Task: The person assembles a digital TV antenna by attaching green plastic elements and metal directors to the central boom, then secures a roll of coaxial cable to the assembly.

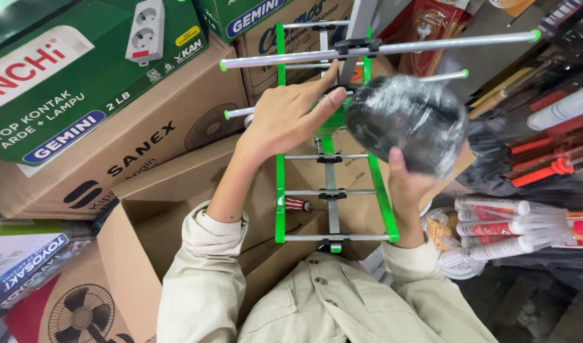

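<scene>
We see our right hand (pixel 407 184) raised from below, fingers hidden and thumb up along the near side of a black coil wrapped in clear plastic film (pixel 406 124), which it grips and holds up in front of us. Our left hand (pixel 291 114) reaches forward with the fingers fairly wide and loosely curved; its fingertips (pixel 335 96) touch the left edge of the wrapped coil and lie over the middle of a green and silver antenna frame (pixel 329 190). That antenna stands upright between our arms, its silver cross rods (pixel 380 47) with green end caps spreading left and right above the hands. Below the left forearm sits an open brown cardboard box (pixel 145 241), and more cartons are stacked at the left, a green box (pixel 69 82) on top of them. At the right, near the right wrist, lies a bundle of white tubes with red caps (pixel 501 228).
</scene>
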